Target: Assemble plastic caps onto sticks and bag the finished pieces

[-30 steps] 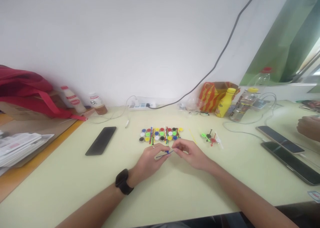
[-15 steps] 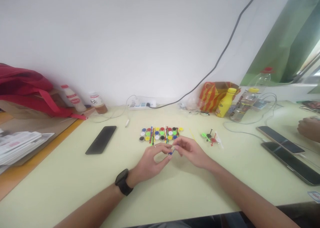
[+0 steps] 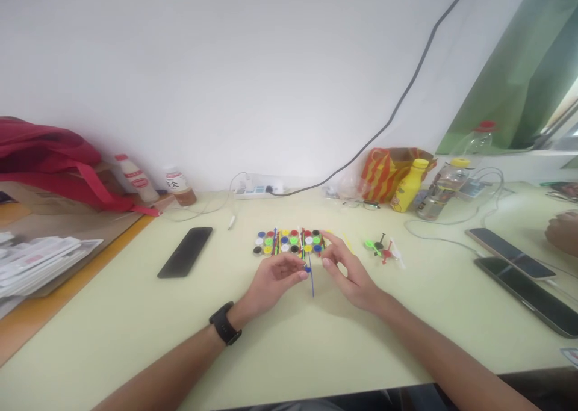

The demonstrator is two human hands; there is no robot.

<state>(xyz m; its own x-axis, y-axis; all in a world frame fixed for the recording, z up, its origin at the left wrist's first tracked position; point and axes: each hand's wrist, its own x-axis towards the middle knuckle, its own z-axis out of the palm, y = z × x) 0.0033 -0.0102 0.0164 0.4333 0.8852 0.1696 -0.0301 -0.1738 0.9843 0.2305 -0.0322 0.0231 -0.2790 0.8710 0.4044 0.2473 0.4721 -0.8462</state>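
My left hand (image 3: 282,277), with a dark watch (image 3: 226,324) at the wrist, pinches a thin blue stick (image 3: 312,284) with a small blue knob-like part on it. The stick points toward me, its lower end free. My right hand (image 3: 345,271) is just to the right, fingers apart, and nothing shows in it. Beyond both hands lie rows of small round pieces (image 3: 285,241) in several colours, with bundles of thin coloured sticks (image 3: 275,241) between them. My fingers hide part of the nearest rows.
Small green, black, red and white stick pieces (image 3: 386,254) lie to the right. A dark phone (image 3: 186,252) is at left; two more phones (image 3: 510,253) lie at right. A power strip (image 3: 257,189), bottles (image 3: 409,185) and a striped bag (image 3: 378,173) line the wall. Another person's hand (image 3: 562,230) is at far right.
My right hand has parted from the blue stick and opened, moving slightly right. The stick has swung to point toward me, still in my left hand. The view has shifted slightly.
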